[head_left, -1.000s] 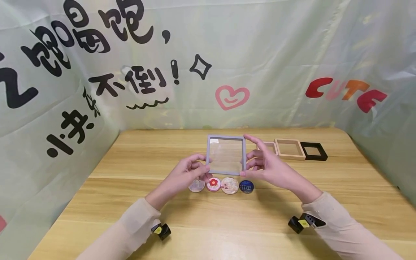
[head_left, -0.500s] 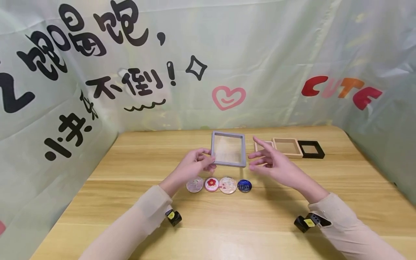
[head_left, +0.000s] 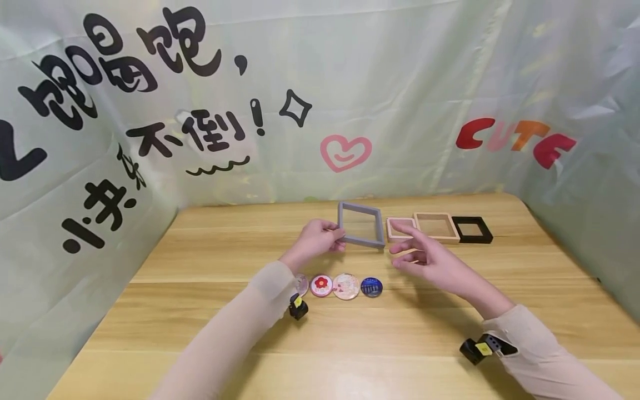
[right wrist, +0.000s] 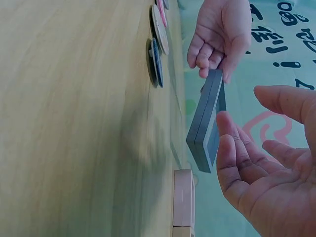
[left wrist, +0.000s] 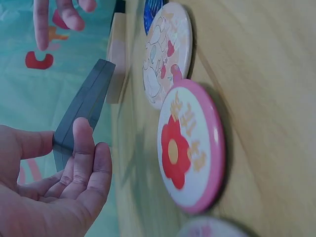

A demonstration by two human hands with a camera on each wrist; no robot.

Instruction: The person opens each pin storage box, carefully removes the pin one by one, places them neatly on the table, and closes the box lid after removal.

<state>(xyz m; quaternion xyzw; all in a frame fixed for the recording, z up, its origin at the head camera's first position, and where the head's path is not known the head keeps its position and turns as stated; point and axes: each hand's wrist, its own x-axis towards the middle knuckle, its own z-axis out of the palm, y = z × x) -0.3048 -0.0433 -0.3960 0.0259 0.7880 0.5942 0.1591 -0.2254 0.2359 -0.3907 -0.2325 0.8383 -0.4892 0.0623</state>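
Observation:
My left hand [head_left: 317, 241] pinches the lower left side of a square grey frame [head_left: 365, 243] with a clear middle. The frame hangs tilted above the table; in the left wrist view its thick side [left wrist: 88, 101] shows between thumb and fingers. Just right of it, my right hand [head_left: 430, 258] hovers with fingers spread and loosely bent, holding nothing. The right wrist view shows a gap between those fingers [right wrist: 228, 153] and the frame. Below lies a row of round badges: one with a red flower [head_left: 321, 285], a pale cartoon one [head_left: 346, 286], a dark blue one [head_left: 371, 287].
Toward the back right, a pink frame [head_left: 388, 230], a beige frame [head_left: 436, 215] and a black frame [head_left: 474, 239] lie side by side on the wooden table [head_left: 350, 355]. A pale badge [head_left: 301, 284] is partly hidden by my left wrist. Printed cloth [head_left: 400, 83] hangs behind.
My right hand has let go of the grey frame and drawn slightly away. The left hand has carried the frame right, toward the pink frame, and tilted it.

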